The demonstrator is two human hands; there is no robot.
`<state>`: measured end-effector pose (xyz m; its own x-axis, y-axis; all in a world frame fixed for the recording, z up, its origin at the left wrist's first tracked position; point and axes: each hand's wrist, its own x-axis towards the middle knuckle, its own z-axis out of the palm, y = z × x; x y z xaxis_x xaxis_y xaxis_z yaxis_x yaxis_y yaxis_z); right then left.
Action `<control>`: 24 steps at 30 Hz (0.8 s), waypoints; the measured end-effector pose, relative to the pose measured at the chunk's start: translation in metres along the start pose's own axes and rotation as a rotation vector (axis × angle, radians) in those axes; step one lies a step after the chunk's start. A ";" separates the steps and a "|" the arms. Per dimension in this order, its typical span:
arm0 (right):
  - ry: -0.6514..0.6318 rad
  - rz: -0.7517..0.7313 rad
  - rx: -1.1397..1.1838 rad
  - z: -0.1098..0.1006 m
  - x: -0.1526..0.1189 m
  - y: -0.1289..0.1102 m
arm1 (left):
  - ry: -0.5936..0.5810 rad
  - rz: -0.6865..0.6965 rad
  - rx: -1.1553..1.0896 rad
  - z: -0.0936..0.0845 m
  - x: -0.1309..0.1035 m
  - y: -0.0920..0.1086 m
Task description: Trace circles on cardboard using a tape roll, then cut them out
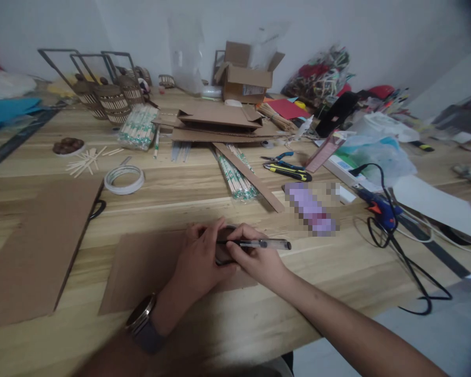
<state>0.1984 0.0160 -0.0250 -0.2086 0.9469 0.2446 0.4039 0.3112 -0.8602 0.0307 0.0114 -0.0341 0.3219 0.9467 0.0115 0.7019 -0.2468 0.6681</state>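
Note:
My right hand point(259, 259) grips a pen point(275, 244) with a dark barrel and a clear end, lying almost level and pointing left. My left hand point(204, 256), with a watch on its wrist, curls around a dark round object point(224, 254) and presses it down. Both hands meet over this object, so much of it is hidden and its exact kind is unclear. Beneath lies a flat piece of cardboard point(141, 267) on the wooden table. The pen's tip is hidden between the fingers, beside the round object.
A larger cardboard sheet point(35, 246) lies left, near a tape roll point(124, 179). Ahead are bundled wooden sticks point(235, 175), a cardboard strip point(255, 180), a utility knife point(288, 172) and pliers point(278, 157). A glue gun point(382, 209) with its cord lies right. Lidded baskets point(113, 102) stand behind.

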 end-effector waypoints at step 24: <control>-0.093 0.095 -0.019 -0.016 0.003 -0.012 | 0.015 0.005 0.027 -0.001 -0.001 0.001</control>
<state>0.2075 0.0166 -0.0071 -0.2504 0.9608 0.1195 0.4422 0.2232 -0.8687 0.0302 0.0103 -0.0330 0.3162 0.9483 0.0266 0.7174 -0.2574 0.6473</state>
